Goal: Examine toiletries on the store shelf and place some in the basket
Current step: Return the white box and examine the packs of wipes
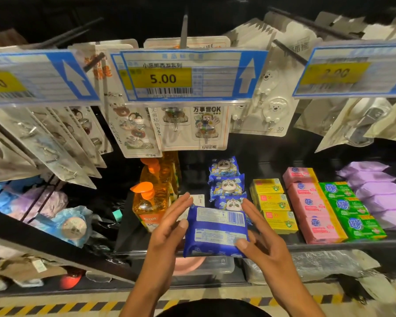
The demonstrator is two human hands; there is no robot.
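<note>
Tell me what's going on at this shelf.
A person holds a blue plastic-wrapped pack in front of the store shelf, barcode side facing up. The left hand pinches its left edge, the right hand its right edge. More blue panda-printed packs sit in a row on the shelf just behind.

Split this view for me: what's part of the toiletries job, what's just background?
In play: blue packet, pinched by left hand and right hand; panda packets stacked behind it. No basket in view.

Just there, untouched: orange bottles, yellow boxes, pink boxes, green boxes, hanging hook cards, price tag.
</note>
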